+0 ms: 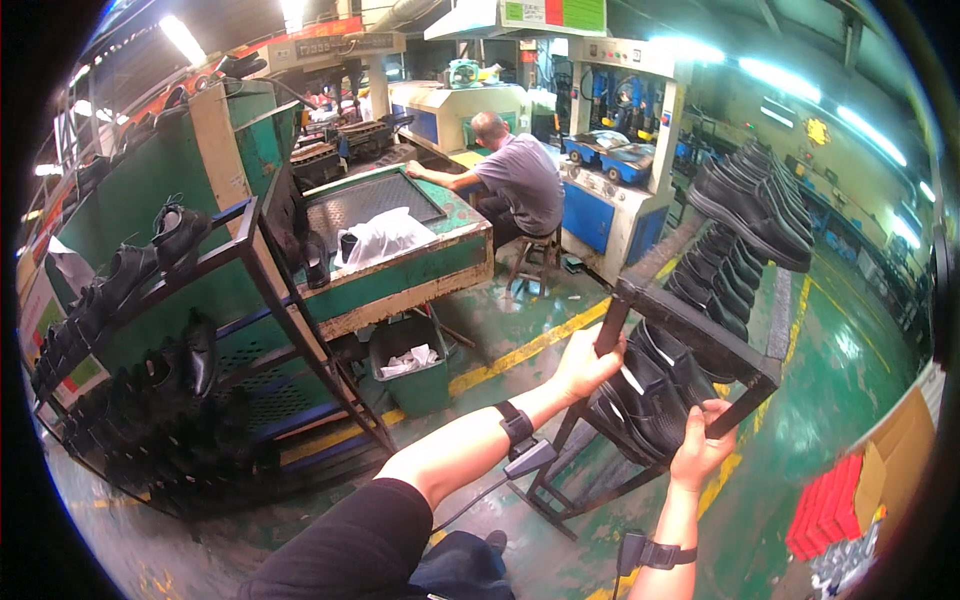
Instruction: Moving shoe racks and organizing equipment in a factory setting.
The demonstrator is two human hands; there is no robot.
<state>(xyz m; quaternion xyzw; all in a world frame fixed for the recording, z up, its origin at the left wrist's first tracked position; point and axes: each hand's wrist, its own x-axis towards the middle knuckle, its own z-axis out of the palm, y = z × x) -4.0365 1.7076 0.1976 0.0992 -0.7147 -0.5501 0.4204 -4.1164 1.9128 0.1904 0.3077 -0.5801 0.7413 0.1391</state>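
Note:
A dark metal shoe rack (698,322) stands in front of me, slightly to the right. Its tiers carry rows of black shoes, with a row of black shoes (745,205) on top and more black shoes (650,405) lower down, between my hands. My left hand (588,366) is closed round the rack's left upright. On the other side, my right hand (700,446) has its fingers wrapped round the right upright, close to the lower shoes. Both forearms reach forward, each with a black strap and small device at the wrist.
Another rack (285,285) full of black shoes stands at the left. Beyond it is a green workbench (400,282) with white cloth, and a bin (412,375) below. A person (520,180) sits on a stool near machines. Red boxes (825,508) lie at lower right.

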